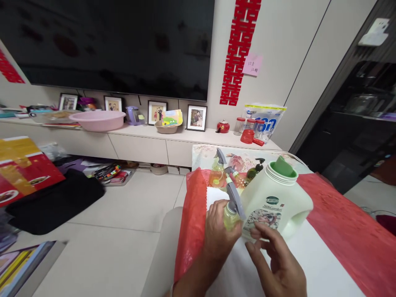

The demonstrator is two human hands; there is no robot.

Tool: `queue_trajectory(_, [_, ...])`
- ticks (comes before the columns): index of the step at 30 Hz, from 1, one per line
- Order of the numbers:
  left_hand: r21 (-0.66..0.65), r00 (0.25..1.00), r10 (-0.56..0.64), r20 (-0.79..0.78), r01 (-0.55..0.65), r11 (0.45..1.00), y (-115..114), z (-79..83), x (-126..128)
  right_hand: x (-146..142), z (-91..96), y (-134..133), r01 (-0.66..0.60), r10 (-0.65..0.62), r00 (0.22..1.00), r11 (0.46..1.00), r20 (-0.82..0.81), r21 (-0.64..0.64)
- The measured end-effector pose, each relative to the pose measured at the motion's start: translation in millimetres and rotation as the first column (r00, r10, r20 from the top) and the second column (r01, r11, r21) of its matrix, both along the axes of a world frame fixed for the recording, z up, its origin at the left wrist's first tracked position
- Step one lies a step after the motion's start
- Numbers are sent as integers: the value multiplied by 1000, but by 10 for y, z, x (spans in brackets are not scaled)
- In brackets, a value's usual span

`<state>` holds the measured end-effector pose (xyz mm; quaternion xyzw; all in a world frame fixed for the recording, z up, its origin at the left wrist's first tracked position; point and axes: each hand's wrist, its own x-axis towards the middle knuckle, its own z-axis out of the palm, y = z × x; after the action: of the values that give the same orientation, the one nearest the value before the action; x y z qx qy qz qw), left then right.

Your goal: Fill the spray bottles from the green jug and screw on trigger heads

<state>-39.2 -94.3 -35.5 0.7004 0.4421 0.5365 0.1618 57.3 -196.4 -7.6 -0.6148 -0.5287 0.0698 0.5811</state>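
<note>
Left grip [218, 229] around spray bottle [230, 220]

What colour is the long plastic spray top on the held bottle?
The long plastic spray top is grey; the head view shows it.

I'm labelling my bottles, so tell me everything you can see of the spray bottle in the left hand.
The spray bottle has a grey spray head and a translucent yellow-green body, apparently plastic. Head uppermost, it is gripped by the left hand, which hides much of it. It is beside the pale green jug; whether they touch is unclear.
</note>
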Motion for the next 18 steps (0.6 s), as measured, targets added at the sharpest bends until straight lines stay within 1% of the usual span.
queue_trajectory(2, [128,1000,5,19,-7,992,-43,-44,-6,26,30,98,23,-30,973,999,230,33])
queue_trajectory(3, [174,1000,-6,21,2,985,-70,-54,-10,19,42,139,30,-45,950,998,310,51])
queue_trajectory(5, [212,1000,-28,-4,28,977,-124,-54,-13,-35,71,201,59,-74,918,997,390,51])
queue_trajectory(8, [192,997,-29,-76,43,981,-190,-34,-4,-160,122,244,130,-128,891,991,436,25])
queue_trajectory(10, [197,996,-20,-82,36,980,-212,-30,3,-221,149,254,161,-157,875,986,459,32])
queue_trajectory(13, [206,998,-36,-52,46,977,-217,-44,5,-241,170,256,155,-152,866,987,476,34])
queue_trajectory(18, [203,998,-60,-24,64,977,-207,-66,7,-197,180,244,156,-162,848,986,505,54])
